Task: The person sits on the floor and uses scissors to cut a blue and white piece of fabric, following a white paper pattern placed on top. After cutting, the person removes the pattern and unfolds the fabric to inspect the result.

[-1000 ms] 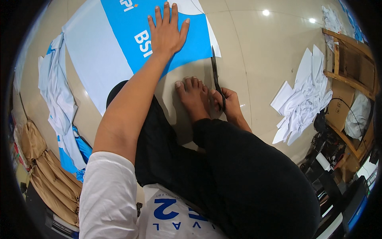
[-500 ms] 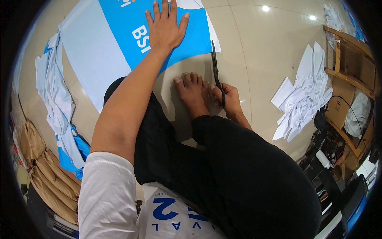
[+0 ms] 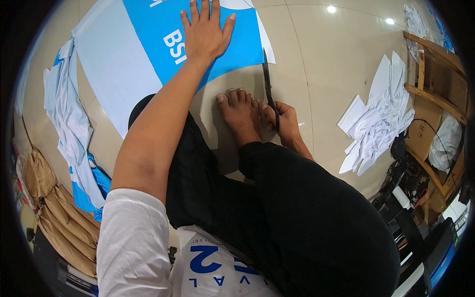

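Observation:
A blue and white piece of fabric [image 3: 148, 42] with white lettering lies flat on the tiled floor. My left hand [image 3: 207, 34] presses on its blue part, palm down and fingers spread. To the right of my bare foot [image 3: 241, 114], my right hand [image 3: 286, 121] grips a pair of black scissors [image 3: 268, 84] by the handles. The blades point away from me and their tips are at the fabric's right edge, by a narrow white strip [image 3: 267, 42]. Whether the blades are slightly apart is hard to make out.
Crumpled white cloth pieces [image 3: 376, 119] lie on the floor at right, near a wooden frame [image 3: 435, 101] and a cardboard box [image 3: 424, 119]. At left are a heap of pale blue cloth [image 3: 69, 114] and a brown cloth cover [image 3: 62, 218].
Almost nothing differs. The view has shifted very slightly; both hands, the scissors and the fabric keep their places.

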Demonstrator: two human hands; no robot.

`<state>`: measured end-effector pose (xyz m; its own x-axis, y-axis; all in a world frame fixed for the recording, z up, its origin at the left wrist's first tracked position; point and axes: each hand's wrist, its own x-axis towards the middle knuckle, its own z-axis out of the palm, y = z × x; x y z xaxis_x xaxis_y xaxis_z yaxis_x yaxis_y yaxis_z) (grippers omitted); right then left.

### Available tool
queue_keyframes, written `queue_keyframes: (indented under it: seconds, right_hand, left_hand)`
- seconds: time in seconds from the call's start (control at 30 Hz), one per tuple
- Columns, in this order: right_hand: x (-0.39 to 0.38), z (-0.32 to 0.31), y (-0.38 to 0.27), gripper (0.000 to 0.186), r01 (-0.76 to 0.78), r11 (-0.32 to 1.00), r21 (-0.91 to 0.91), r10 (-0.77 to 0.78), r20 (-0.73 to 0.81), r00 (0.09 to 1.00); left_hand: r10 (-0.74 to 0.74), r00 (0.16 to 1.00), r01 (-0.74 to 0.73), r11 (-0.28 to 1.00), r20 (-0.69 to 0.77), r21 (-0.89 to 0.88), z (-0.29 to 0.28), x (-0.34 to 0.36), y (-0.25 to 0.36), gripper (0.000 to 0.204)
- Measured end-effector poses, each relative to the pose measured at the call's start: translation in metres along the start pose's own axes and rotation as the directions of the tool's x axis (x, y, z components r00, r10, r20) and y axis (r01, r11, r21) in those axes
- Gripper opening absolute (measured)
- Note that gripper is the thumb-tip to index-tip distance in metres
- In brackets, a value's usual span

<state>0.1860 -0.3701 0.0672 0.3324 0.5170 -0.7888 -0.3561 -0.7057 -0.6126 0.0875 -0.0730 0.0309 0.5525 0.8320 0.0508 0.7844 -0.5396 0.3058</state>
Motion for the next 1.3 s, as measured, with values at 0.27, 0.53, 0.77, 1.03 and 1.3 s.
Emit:
queue_keyframes:
  seconds: [0.27, 0.53, 0.77, 1.03, 1.3]
  right_hand:
    - [-0.0002, -0.0007, 0.0002, 0.032, 0.024, 1.000, -0.002, -0.024, -0.002, 1.000]
    - [-0.0008, 0.0008, 0.0011, 0.037, 0.079, 0.996, -0.037, -0.079, 0.008, 0.997]
    - [-0.0011, -0.0060, -0.0031, 0.035, -0.058, 0.989, -0.135, 0.057, -0.010, 0.998]
    - [0.0038, -0.0020, -0.0026, 0.035, -0.041, 0.989, -0.143, 0.037, -0.026, 0.999]
    - [0.0058, 0.0008, -0.0018, 0.035, -0.039, 0.988, -0.150, 0.034, -0.034, 0.999]
  left_hand:
    - [0.006, 1.000, -0.006, 1.000, -0.009, 0.011, 0.0000, -0.0004, 0.0006, 0.078]
    - [0.020, 0.999, -0.020, 1.000, -0.028, 0.003, 0.0007, -0.0011, -0.0006, 0.078]
    - [0.011, 1.000, -0.011, 1.000, -0.015, 0.006, 0.0013, -0.0003, 0.0012, 0.078]
    - [0.008, 1.000, -0.007, 1.000, -0.024, 0.004, 0.0030, -0.0002, -0.0012, 0.078]
    - [0.009, 1.000, -0.009, 1.000, -0.027, -0.005, 0.0028, -0.0009, -0.0008, 0.078]
